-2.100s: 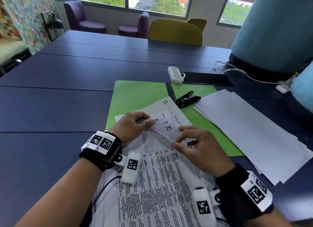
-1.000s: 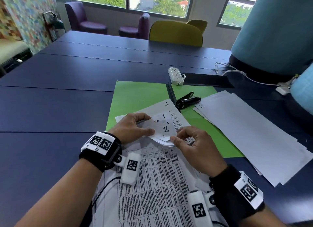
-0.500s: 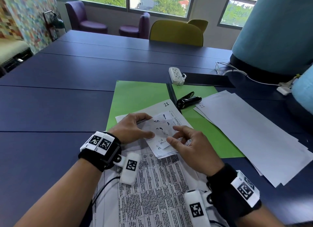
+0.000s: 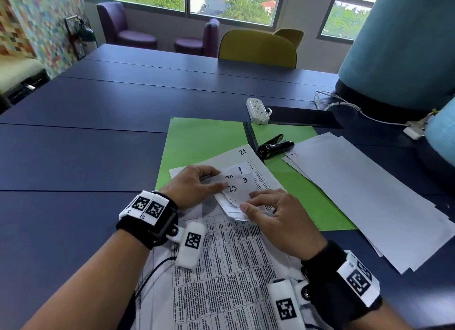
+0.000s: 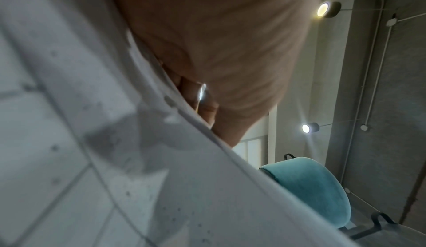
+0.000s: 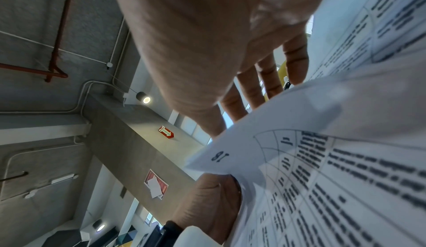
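Midway through a page-number check, by the look of it: leafing through a stack of white printed sheets point(image 4: 221, 268) with handwritten numbers in the corners, spread over an open green paper folder point(image 4: 202, 142) on the dark blue bench point(image 4: 86, 157). Pinning the fanned-out upper corners point(image 4: 240, 181), marked 1, 3 and 23, with the left hand point(image 4: 194, 184), fingers laid fairly straight on the paper and curled round nothing. Pinching the lower part of the same fan with the right hand point(image 4: 275, 218), thumb beneath and fingers on top; from the right wrist, seen gripping a corner numbered 18 point(image 6: 220, 156). Judging by the mixed numbers, not yet in order, and, with a sheet marked 21 point(image 4: 242, 152) lying under the fan, plenty left to go through. Nearby and untouched: a black stapler point(image 4: 275, 147) on the folder, so probably no fastening done yet, and a loose spread of plain white sheets point(image 4: 369, 194) to the right, apart from both hands. Impossible to tell the number of sheets left to sort.
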Demonstrator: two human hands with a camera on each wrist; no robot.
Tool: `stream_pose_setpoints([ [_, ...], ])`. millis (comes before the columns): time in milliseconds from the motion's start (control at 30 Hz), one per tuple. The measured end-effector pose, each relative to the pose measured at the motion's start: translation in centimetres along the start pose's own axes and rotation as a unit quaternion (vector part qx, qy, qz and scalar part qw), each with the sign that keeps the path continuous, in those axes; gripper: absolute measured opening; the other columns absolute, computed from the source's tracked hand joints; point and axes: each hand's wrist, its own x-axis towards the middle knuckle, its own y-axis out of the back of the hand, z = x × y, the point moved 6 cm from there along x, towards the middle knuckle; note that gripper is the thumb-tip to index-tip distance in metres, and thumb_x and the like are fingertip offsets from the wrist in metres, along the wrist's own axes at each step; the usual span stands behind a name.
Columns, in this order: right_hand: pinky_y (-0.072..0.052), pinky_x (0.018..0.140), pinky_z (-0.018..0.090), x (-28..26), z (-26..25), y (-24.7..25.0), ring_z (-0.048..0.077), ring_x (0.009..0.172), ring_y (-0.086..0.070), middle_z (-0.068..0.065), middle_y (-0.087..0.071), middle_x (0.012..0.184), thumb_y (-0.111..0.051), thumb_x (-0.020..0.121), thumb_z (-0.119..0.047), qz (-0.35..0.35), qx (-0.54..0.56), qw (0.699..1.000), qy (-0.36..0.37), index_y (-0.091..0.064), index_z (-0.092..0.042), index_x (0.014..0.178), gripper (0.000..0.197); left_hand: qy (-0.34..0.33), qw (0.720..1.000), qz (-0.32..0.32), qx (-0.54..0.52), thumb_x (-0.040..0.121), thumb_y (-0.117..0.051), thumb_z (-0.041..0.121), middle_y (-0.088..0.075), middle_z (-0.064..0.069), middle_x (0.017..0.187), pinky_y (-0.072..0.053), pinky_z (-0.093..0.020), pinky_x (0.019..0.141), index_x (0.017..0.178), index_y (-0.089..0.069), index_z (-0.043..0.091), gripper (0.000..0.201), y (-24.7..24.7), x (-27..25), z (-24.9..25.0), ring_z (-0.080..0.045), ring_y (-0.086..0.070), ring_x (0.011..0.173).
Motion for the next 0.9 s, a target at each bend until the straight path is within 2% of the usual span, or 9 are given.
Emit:
stream_pose_setpoints([
  [100, -0.051, 0.079, 0.027, -0.2, -0.2, -0.3, -0.006, 0.090, -0.060, -0.021, -0.069, 0.093, -0.064, 0.087, -0.052, -0.003, 0.025, 1.000, 0.007, -0.075, -0.033, 0.092, 0.023, -0.003, 1.000, 0.008, -0.024, 0.079, -0.078, 0.050, -0.077, -0.010, 0.099, -0.052, -0.061, 0.096, 0.095, -0.076, 0.020, 0.035, 0.0, 0.0, -0.1, -0.038, -0.072, 0.096],
  [200, -0.046, 0.062, 0.022, -0.3, -0.4, -0.5, -0.004, 0.074, -0.060, -0.015, -0.069, 0.083, -0.065, 0.088, -0.050, 0.001, 0.045, 0.999, 0.010, -0.070, -0.029, 0.088, 0.021, 0.008, 1.000, -0.003, -0.015, 0.080, -0.083, 0.029, -0.078, -0.005, 0.099, -0.056, -0.056, 0.094, 0.100, -0.074, 0.019, 0.023, 0.0, 0.0, -0.2, -0.031, -0.074, 0.093],
  [300, -0.053, 0.072, 0.025, -0.2, -0.3, -0.3, 0.001, 0.082, -0.062, -0.011, -0.067, 0.085, -0.067, 0.088, -0.048, 0.019, 0.068, 0.997, -0.011, -0.066, -0.030, 0.106, 0.026, 0.012, 1.000, -0.016, 0.004, 0.081, -0.082, 0.013, -0.079, 0.001, 0.099, -0.060, -0.048, 0.090, 0.104, -0.072, 0.020, 0.025, 0.1, 0.0, -0.2, -0.023, -0.076, 0.088],
  [367, -0.054, 0.075, 0.025, -0.1, -0.1, -0.5, 0.003, 0.082, -0.063, -0.009, -0.066, 0.088, -0.066, 0.088, -0.050, 0.003, 0.068, 0.997, -0.027, -0.055, -0.035, 0.128, 0.044, 0.012, 0.999, -0.022, 0.021, 0.080, -0.083, 0.013, -0.079, 0.004, 0.099, -0.060, -0.046, 0.090, 0.105, -0.071, 0.023, 0.029, 0.1, 0.0, -0.2, -0.020, -0.076, 0.088],
  [433, -0.055, 0.075, 0.025, 0.0, 0.0, -0.7, 0.004, 0.082, -0.064, -0.007, -0.067, 0.088, -0.065, 0.088, -0.052, -0.008, 0.074, 0.996, -0.039, -0.050, -0.035, 0.135, 0.053, 0.013, 0.999, -0.026, 0.029, 0.081, -0.082, 0.014, -0.079, 0.005, 0.099, -0.060, -0.045, 0.090, 0.105, -0.071, 0.024, 0.028, 0.1, 0.0, -0.1, -0.020, -0.076, 0.089],
  [533, -0.055, 0.078, 0.033, 0.1, 0.0, -0.9, 0.006, 0.086, -0.062, -0.011, -0.066, 0.092, -0.061, 0.088, -0.057, -0.012, 0.058, 0.998, -0.031, -0.068, -0.028, 0.119, 0.043, 0.020, 0.999, -0.020, 0.025, 0.086, -0.079, 0.021, -0.079, 0.002, 0.100, -0.059, -0.050, 0.091, 0.105, -0.072, 0.024, 0.020, 0.2, 0.0, -0.3, -0.027, -0.076, 0.092],
  [700, -0.040, 0.097, 0.025, 0.2, -0.7, -1.5, -0.001, 0.126, -0.041, -0.020, -0.051, 0.131, -0.058, 0.089, -0.059, -0.054, 0.011, 0.998, -0.006, -0.076, -0.032, 0.103, 0.035, 0.019, 0.999, -0.014, 0.027, 0.087, -0.077, 0.027, -0.079, 0.004, 0.101, -0.058, -0.050, 0.094, 0.103, -0.073, 0.025, 0.016, 0.2, 0.2, -0.4, -0.025, -0.075, 0.093],
  [800, -0.045, 0.102, 0.030, 0.0, -0.7, -1.3, -0.002, 0.121, -0.048, -0.020, -0.055, 0.129, -0.059, 0.088, -0.060, -0.043, 0.013, 0.999, 0.000, -0.075, -0.034, 0.102, 0.033, -0.001, 1.000, -0.003, 0.017, 0.090, -0.071, 0.040, -0.078, 0.000, 0.098, -0.055, -0.053, 0.096, 0.096, -0.076, 0.021, 0.020, 0.2, 0.1, 0.1, -0.022, -0.072, 0.089],
  [900, -0.046, 0.104, 0.036, -0.2, -0.6, -1.4, -0.002, 0.120, -0.051, -0.019, -0.059, 0.130, -0.058, 0.086, -0.064, -0.031, 0.008, 0.999, 0.010, -0.074, -0.037, 0.105, 0.037, -0.003, 1.000, -0.003, -0.013, 0.083, -0.069, 0.062, -0.077, -0.011, 0.099, -0.051, -0.060, 0.097, 0.093, -0.077, 0.020, 0.044, 0.0, 0.0, 0.3, -0.037, -0.071, 0.094],
])
